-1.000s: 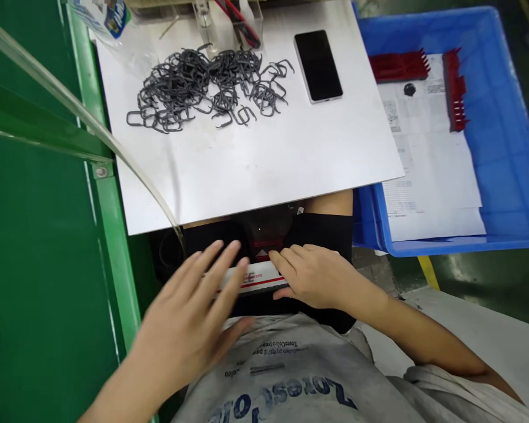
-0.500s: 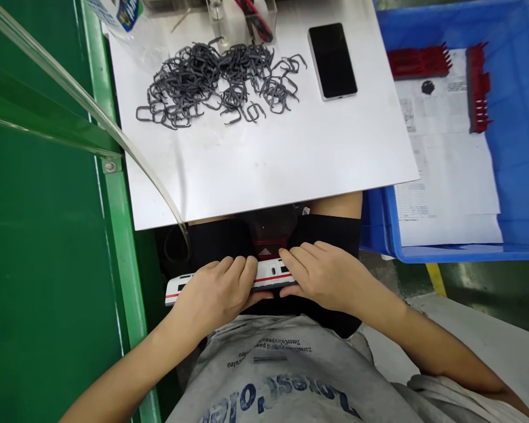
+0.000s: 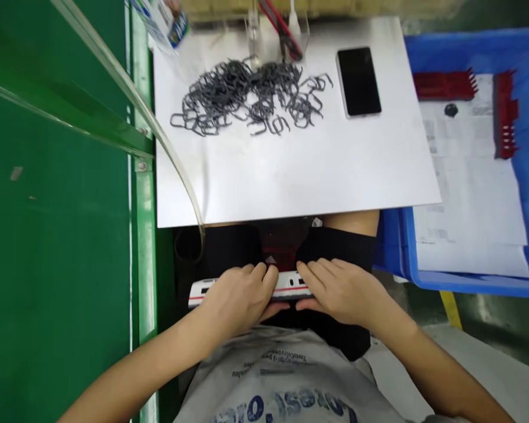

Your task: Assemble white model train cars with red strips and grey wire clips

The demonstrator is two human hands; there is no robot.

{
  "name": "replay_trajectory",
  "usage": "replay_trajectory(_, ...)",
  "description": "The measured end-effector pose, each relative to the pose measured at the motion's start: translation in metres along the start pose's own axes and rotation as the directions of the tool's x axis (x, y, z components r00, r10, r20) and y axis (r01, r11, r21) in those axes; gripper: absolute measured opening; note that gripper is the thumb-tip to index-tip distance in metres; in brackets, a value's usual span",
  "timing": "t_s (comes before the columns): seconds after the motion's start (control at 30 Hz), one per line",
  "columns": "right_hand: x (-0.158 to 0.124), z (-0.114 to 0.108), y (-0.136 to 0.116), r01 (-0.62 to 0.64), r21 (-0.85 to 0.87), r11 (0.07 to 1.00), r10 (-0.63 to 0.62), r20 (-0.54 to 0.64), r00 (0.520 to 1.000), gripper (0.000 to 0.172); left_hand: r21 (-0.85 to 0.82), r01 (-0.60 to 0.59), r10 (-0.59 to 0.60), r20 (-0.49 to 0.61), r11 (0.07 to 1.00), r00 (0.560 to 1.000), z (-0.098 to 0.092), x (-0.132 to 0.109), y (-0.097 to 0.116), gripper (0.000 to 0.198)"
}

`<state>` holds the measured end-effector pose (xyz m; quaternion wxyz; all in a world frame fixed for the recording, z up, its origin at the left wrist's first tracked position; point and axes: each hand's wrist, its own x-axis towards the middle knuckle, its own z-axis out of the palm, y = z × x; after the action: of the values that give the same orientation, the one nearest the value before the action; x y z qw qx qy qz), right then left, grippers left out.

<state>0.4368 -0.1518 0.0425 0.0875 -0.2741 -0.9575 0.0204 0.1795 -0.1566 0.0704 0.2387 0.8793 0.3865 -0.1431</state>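
A white toy train car with a red stripe and dark windows lies sideways over my lap. My left hand is closed around its middle, fingers over the top and thumb below. Toward its right end, my right hand grips it the same way, covering that end. The left end of the car sticks out past my left hand. Both hands are below the front edge of the white table. Part of a dark red piece shows behind the car, between my legs.
On the table lie a heap of dark grey bent clips, a phone and a clear holder with red-handled tools. A blue bin at right holds papers and dark red parts. A clear tube hangs at left.
The camera view has shifted, so everything sits further right and lower in the picture. Both hands keep the same grip on the toy train car.
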Motion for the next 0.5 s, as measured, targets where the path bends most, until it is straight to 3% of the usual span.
replay_trajectory(0.07,0.007,-0.008,-0.003,0.078,-0.025,0.997,-0.078,-0.022,0.997,0.065,-0.23,0.066,-0.036,0.131,0.971,0.991,-0.005,0.002,-0.004,0.041)
replay_trajectory(0.13,0.019,-0.022,-0.001,0.171,-0.05,0.984,-0.174,-0.071,0.982,0.055,-0.504,0.094,-0.022,0.147,0.859,0.989,-0.005,0.004,-0.011,0.045)
replay_trajectory(0.23,0.045,-0.043,0.024,0.28,0.117,0.953,-0.247,-0.239,0.939,0.045,-0.866,0.031,-0.004,0.034,0.5,0.999,0.007,0.003,-0.022,0.04)
replay_trajectory(0.3,0.067,-0.05,0.059,0.274,0.306,0.912,-0.159,-0.351,0.923,0.044,-0.977,-0.009,0.005,-0.008,0.211,1.0,0.019,0.001,-0.027,0.038)
replay_trajectory(0.33,0.08,-0.05,0.08,0.225,0.363,0.904,-0.083,-0.369,0.926,0.043,-0.998,-0.015,0.028,-0.013,0.063,1.0,0.024,-0.001,-0.028,0.041)
replay_trajectory(0.4,0.108,-0.043,0.123,-0.01,0.329,0.944,0.118,-0.311,0.943,0.034,-0.984,0.006,0.111,-0.014,-0.179,0.994,0.034,-0.006,-0.031,0.05)
replay_trajectory(0.47,0.139,-0.03,0.158,-0.261,0.22,0.94,0.298,-0.16,0.941,0.026,-0.946,0.001,0.158,-0.054,-0.325,0.986,0.042,-0.01,-0.034,0.061)
replay_trajectory(0.5,0.154,-0.024,0.17,-0.372,0.173,0.912,0.391,-0.092,0.916,0.027,-0.933,-0.025,0.149,-0.084,-0.359,0.985,0.046,-0.011,-0.035,0.066)
